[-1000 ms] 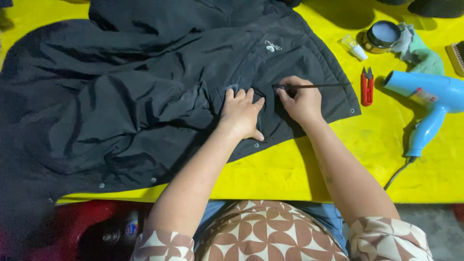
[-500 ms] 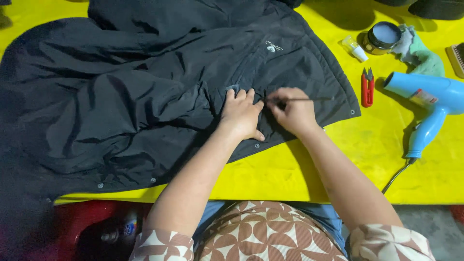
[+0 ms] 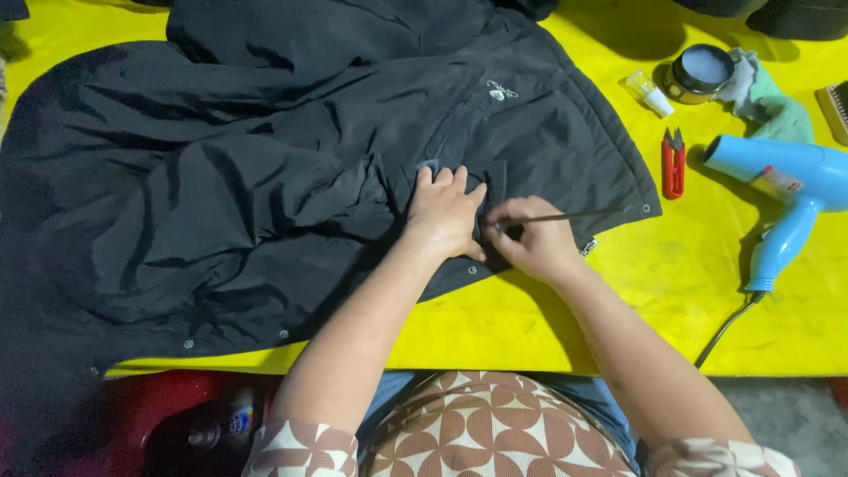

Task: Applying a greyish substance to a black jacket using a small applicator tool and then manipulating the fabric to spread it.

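Black jacket (image 3: 265,168), round tin (image 3: 698,72) lidded

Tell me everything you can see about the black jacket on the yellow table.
The black jacket lies spread flat and wrinkled across the yellow table, its left part hanging over the near edge. The fabric looks thin, smooth and slightly shiny. It has metal snap buttons along the hem, a small white emblem on the chest, and a small metal piece at its right edge. The left hand presses flat on it, while the right hand holds a thin dark tool against the cloth.
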